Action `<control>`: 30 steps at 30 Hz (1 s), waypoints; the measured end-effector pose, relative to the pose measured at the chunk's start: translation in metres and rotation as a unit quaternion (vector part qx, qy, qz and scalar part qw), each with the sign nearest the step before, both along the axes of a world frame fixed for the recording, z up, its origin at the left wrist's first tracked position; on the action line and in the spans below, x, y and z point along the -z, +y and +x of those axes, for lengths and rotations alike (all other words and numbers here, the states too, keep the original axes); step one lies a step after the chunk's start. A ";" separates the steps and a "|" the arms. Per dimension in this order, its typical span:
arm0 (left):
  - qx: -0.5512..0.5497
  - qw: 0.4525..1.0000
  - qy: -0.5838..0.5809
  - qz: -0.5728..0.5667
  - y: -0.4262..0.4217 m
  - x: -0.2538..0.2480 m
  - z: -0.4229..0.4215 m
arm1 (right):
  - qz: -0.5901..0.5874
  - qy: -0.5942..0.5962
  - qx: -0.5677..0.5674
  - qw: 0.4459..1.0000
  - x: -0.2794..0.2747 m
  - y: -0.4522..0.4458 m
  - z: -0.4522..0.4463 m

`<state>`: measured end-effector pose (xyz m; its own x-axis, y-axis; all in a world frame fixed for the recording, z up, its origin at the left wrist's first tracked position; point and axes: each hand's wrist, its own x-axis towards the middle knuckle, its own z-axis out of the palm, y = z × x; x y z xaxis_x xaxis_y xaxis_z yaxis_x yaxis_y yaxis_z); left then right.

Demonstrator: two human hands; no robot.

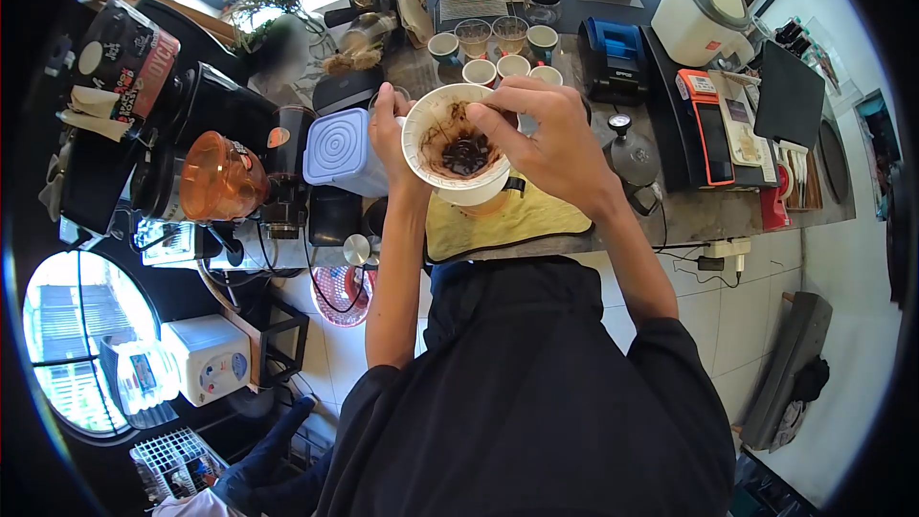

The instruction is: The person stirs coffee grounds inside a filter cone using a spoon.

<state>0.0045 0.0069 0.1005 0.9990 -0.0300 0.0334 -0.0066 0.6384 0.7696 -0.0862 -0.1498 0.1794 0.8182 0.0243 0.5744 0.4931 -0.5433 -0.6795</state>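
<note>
The step in hand looks like handling a used paper filter (pixel 428 126) inside a white dripper (pixel 467 195), which is held up over the worktop (pixel 691 218), in front of the person. The left hand (pixel 388 148) grips the dripper from 9 o'clock, its fingers curled against the side, though their far ends are hidden. The right hand (pixel 557 132) comes in from 3 o'clock; its thumb and fingers appear to pinch the filter's edge at about 2 o'clock. Dark, wet-looking grounds (pixel 466 156) sit low in the cone. At 6 o'clock lies a yellow cloth (pixel 459 236); cups (pixel 513 66) cluster towards 1 o'clock. By my judgement, freeing the paper calls for a firm pinch, a steady left grip and a slow pull, since soaked paper could tear.
</note>
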 end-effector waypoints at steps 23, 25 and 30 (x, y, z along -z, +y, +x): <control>-0.002 1.000 -0.002 0.007 0.001 -0.002 -0.004 | 0.007 0.019 -0.023 1.000 0.000 -0.006 -0.003; 0.000 1.000 -0.004 -0.003 0.000 -0.001 -0.003 | 0.017 0.040 -0.009 0.999 0.001 -0.007 -0.002; -0.007 1.000 -0.013 0.009 -0.002 -0.004 -0.002 | 0.018 0.004 -0.010 1.000 0.001 -0.003 0.001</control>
<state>0.0027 0.0049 0.1048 0.9981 -0.0163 0.0586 -0.0356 0.6248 0.7800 -0.0848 -0.1526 0.1784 0.8228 0.0198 0.5680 0.4977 -0.5078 -0.7032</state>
